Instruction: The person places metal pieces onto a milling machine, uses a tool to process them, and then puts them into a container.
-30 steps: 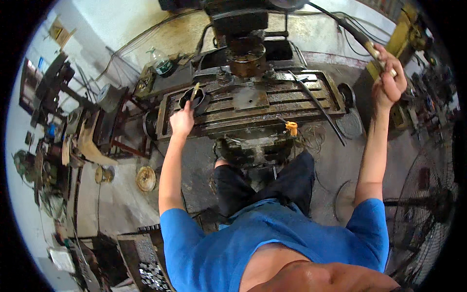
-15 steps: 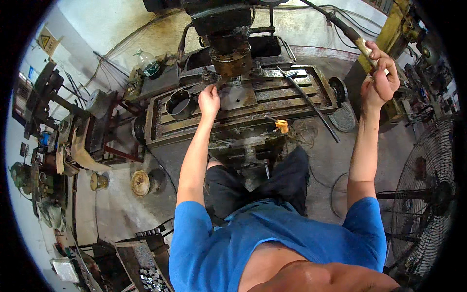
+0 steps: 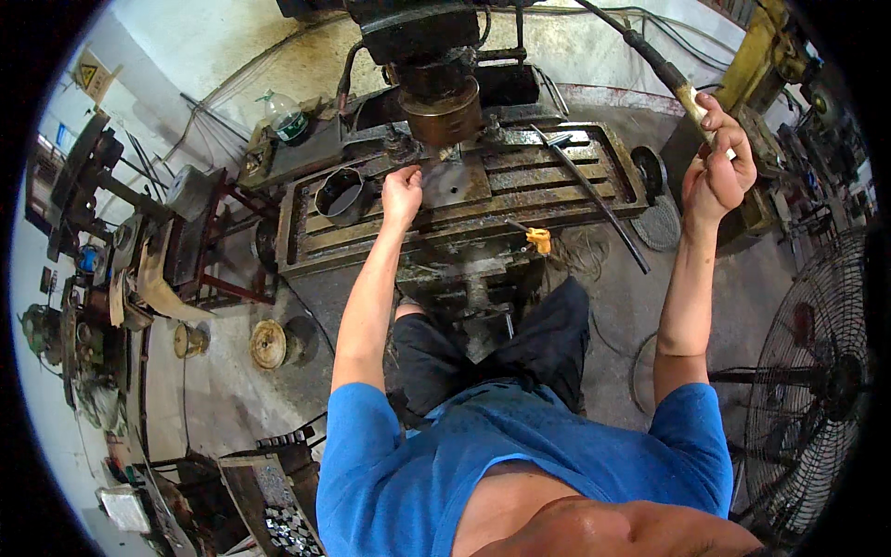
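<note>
Machine (image 3: 399,42) stood over a slotted table (image 3: 529,190). A long handle (image 3: 661,67) was held at its pale end by the right hand (image 3: 719,167). On the table, a dark can (image 3: 347,217) sat beside the curled left hand (image 3: 402,195); I couldn't tell if that held anything.

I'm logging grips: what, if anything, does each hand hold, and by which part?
The right hand holds the long lever by its pale end. Whether the curled left hand holds anything cannot be told.
</note>
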Demonstrator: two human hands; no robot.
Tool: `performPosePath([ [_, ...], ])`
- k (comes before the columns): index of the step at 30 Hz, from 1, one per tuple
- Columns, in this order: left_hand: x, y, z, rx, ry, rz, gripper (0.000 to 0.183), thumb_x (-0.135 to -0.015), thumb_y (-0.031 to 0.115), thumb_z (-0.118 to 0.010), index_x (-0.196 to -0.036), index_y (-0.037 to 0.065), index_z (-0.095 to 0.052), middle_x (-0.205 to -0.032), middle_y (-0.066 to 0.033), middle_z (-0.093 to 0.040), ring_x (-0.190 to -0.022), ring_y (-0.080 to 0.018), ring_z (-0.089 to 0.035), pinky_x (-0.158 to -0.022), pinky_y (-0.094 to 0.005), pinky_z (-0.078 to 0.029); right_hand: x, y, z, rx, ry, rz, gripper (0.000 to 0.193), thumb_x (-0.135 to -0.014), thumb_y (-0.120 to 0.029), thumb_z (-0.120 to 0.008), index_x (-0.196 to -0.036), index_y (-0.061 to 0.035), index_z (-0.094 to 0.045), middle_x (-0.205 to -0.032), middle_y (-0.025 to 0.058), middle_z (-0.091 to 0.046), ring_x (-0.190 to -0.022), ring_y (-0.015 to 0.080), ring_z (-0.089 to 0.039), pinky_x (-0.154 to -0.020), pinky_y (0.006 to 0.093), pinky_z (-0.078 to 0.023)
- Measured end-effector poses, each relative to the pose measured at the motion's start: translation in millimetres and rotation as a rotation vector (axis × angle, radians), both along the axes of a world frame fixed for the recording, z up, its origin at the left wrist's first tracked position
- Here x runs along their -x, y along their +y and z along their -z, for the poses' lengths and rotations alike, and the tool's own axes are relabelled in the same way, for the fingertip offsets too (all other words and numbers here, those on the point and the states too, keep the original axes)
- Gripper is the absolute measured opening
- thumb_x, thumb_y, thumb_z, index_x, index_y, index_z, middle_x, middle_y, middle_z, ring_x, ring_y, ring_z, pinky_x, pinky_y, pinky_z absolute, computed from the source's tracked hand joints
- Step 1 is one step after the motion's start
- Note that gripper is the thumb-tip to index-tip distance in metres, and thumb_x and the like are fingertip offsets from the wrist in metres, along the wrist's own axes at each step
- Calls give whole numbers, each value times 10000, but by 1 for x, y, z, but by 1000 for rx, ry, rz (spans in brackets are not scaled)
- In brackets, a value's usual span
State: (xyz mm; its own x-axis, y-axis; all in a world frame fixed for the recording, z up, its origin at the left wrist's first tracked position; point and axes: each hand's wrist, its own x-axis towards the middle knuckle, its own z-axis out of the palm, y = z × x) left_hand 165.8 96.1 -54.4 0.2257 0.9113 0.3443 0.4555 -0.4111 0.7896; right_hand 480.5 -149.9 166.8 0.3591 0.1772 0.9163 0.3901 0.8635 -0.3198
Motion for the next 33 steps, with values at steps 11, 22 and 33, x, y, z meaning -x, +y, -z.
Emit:
performPosePath([
  [11, 10, -43, -31, 432, -501, 182, 256, -896, 70, -421, -1062, -105, -505, -699, -128, -584, -466, -168, -551, -441, -278, -459, 0, 1, 17, -8, 10, -41, 54, -700, 4, -413, -651, -4, -433, -826, 134, -534, -978, 327, -498, -961, 492, -270],
  [22, 23, -50, -29, 487, -446, 214, 238, -884, 102, -456, -1048, -63, -507, -741, -107, -599, -486, -143, -545, -470, -267, -451, -3, 4, 40, -1, 42, -12, 93, -715, 22, -421, -628, 1, -446, -812, 125, -546, -993, 339, -504, -944, 495, -292],
  [33, 9, -48, -36, 416, -414, 153, 241, -884, 133, -494, -1016, -67, -520, -738, -110, -582, -455, -128, -517, -419, -270, -428, -3, 1, 29, 14, 22, -41, 119, -738, 29, -418, -626, -5, -436, -810, 124, -546, -1007, 347, -504, -943, 490, -285],
])
